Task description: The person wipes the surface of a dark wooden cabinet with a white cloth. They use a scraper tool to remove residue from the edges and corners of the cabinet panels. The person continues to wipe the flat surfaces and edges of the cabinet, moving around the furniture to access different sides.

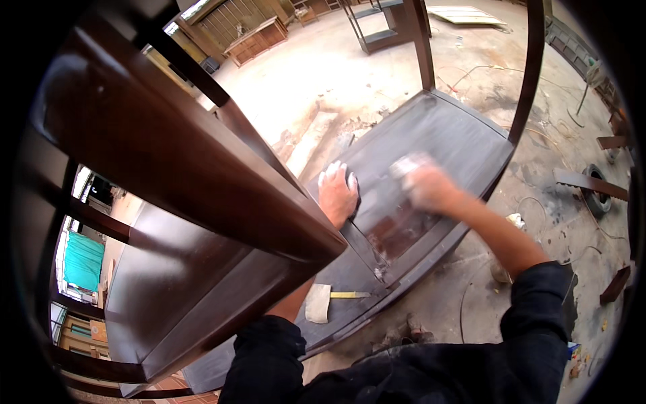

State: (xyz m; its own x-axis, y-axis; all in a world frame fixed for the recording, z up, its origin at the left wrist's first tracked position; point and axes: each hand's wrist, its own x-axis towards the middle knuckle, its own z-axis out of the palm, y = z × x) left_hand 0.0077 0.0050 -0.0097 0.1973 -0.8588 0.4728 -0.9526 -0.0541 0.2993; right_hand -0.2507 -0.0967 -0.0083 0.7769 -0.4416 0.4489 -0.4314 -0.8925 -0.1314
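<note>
My left hand [338, 195] lies on the dark wooden panel [464, 135], near the panel's far-left edge, with its fingers stretched out and whitish dust on the tips. My right hand [431, 185] is over the middle of the same panel, smeared by motion. Its fingers look closed around something pale that I cannot make out. Beneath my right wrist the surface has a shiny reddish-brown patch [400, 236]. Closer to me on the wood rest a beige folded piece [318, 304] and a narrow yellow strip [346, 294]. A thick brown wooden beam [195, 155] hides part of my left forearm.
Dark upright posts [424, 54] rise from the panel's far end. Curved boards [182, 269] of the furniture spread at left. On the dusty floor lie cables [464, 303], a tire [596, 188] and wood pieces [616, 284]. A brown cabinet [256, 40] stands far back.
</note>
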